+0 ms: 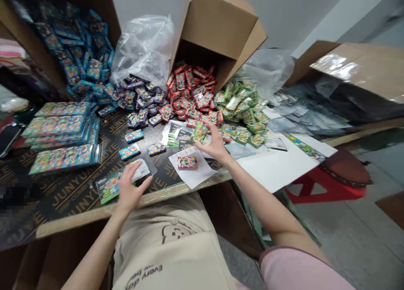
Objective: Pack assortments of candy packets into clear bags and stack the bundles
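My left hand (130,190) seems to pinch a clear sleeve (142,168); my right hand (214,143), wide open and holding nothing, hovers by loose packets (200,132), which a careless sweep could knock off the tabletop (72,197).

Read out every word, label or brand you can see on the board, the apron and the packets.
Board: "JUNYUAN" and "JUNYE", repeated across it.
Apron: "Every", upside down; the words after it are too unclear to read.
Packets: print too small to read.
White card: print too small to read.
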